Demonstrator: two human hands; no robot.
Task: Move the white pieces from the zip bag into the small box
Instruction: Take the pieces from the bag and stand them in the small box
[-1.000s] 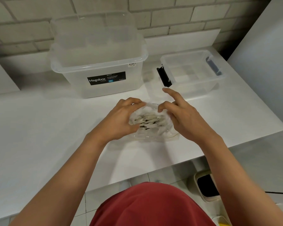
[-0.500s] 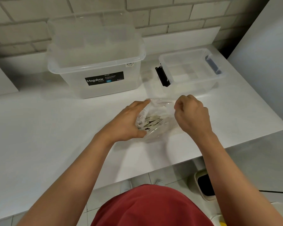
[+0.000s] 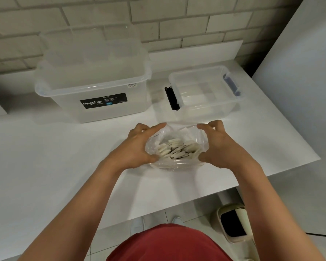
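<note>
A clear zip bag [image 3: 199, 137] stands on the white table in front of me, its mouth pulled wide. Several flat white pieces [image 3: 175, 149] lie heaped inside it. My left hand [image 3: 137, 147] grips the bag's left side, fingertips at its top edge. My right hand [image 3: 218, 146] grips the right side and pinches the top rim. Just behind the bag sits the small clear box [image 3: 231, 107], lidless, with a black latch on its left end and a blue one on its right; nothing shows inside it.
A big clear Megabox tub [image 3: 102, 81] stands at the back left against the brick wall. A white panel [image 3: 299, 72] rises on the right. The white table [image 3: 45, 176] ends close to my body; a small bin [image 3: 233, 223] sits on the floor below.
Both hands have spread the bag's mouth apart, the right hand shifting rightward along the rim. The bag now stands taller and open, with the pieces showing from above.
</note>
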